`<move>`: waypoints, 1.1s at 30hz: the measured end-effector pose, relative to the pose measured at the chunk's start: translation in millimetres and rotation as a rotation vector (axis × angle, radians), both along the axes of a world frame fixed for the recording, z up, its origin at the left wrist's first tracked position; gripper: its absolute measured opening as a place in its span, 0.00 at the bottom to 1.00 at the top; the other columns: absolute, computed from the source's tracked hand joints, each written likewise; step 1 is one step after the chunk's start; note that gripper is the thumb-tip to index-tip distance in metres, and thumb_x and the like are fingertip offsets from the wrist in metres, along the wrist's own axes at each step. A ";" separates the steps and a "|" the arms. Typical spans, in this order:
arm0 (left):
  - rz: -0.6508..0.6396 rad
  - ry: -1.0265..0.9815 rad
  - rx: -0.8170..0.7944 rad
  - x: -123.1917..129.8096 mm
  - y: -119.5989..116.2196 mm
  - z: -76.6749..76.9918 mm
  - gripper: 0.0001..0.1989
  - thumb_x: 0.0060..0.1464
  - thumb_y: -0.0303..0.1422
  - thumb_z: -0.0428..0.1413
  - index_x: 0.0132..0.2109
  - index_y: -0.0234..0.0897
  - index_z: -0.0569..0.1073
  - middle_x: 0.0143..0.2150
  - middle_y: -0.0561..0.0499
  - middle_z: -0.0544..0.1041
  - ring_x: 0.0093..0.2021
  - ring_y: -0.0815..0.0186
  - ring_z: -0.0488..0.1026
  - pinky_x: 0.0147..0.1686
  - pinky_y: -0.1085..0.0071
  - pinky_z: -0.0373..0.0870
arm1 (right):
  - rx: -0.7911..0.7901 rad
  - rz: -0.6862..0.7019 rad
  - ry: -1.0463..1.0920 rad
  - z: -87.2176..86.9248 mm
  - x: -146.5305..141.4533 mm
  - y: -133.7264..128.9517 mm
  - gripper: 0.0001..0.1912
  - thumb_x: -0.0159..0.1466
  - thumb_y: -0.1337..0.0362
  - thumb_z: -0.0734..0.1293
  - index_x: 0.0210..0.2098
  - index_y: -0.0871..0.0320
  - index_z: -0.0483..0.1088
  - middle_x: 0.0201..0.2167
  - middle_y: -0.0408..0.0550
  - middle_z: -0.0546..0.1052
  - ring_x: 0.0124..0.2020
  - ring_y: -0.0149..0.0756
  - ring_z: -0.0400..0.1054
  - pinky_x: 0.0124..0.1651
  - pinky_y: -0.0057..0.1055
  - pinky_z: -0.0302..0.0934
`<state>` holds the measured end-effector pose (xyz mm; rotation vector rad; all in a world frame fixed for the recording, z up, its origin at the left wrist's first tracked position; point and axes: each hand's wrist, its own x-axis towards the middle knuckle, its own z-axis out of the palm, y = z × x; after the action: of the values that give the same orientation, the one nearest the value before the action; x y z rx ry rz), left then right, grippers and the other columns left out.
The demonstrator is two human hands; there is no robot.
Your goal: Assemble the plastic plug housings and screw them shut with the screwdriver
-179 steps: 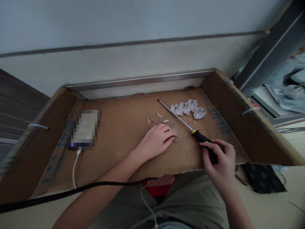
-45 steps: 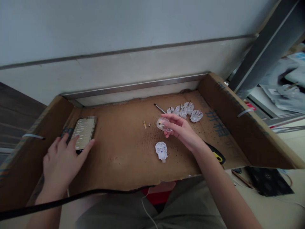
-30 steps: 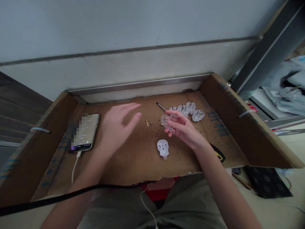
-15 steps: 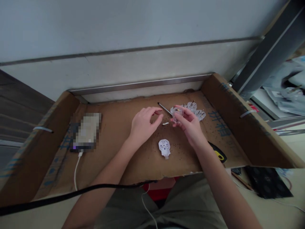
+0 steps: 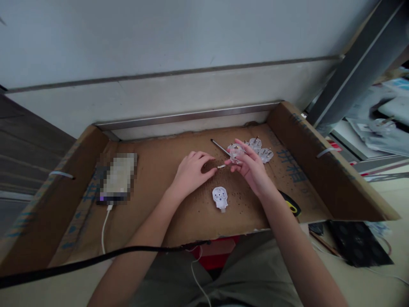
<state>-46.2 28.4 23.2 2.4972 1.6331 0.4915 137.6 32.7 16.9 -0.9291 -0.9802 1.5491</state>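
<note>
Between the fingers of my right hand (image 5: 251, 165) is a clear plastic plug piece (image 5: 237, 153). My left hand (image 5: 193, 169) has its thumb and fingers apart, with nothing seen between them; the fingertips are close to a small metal piece (image 5: 221, 166) lying on the cardboard. Nearer to me, a white plug shell (image 5: 220, 198) lies with its hollow side up. Behind my right hand are several clear plug pieces with metal pins (image 5: 265, 154). A thin dark rod (image 5: 219, 146) lies behind the metal piece, its right end near the held plug piece.
A cardboard tray (image 5: 156, 179) with raised sides holds everything. At its left is a pixelated device (image 5: 119, 177) with a white cable (image 5: 104, 228). A black-and-yellow tool (image 5: 290, 204) lies beside my right forearm. A black cable (image 5: 128, 251) crosses the front.
My left fingertips have come down nearer to the small metal piece. My right hand still holds the clear piece, now turned slightly. The whole view has shifted a little.
</note>
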 end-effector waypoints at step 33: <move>-0.018 -0.392 0.371 5.9 -2.9 5.1 0.04 0.56 0.31 0.55 0.39 0.39 0.74 0.34 0.53 0.77 0.35 0.67 0.70 0.39 0.69 0.67 | 0.103 0.139 -0.135 -7.4 -4.2 -2.8 0.30 0.53 0.62 0.68 0.54 0.52 0.58 0.50 0.50 0.68 0.36 0.28 0.71 0.35 0.24 0.68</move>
<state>-40.3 25.5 28.3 2.4280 1.4696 1.2925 133.3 29.9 9.5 -0.9182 -1.2319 1.5497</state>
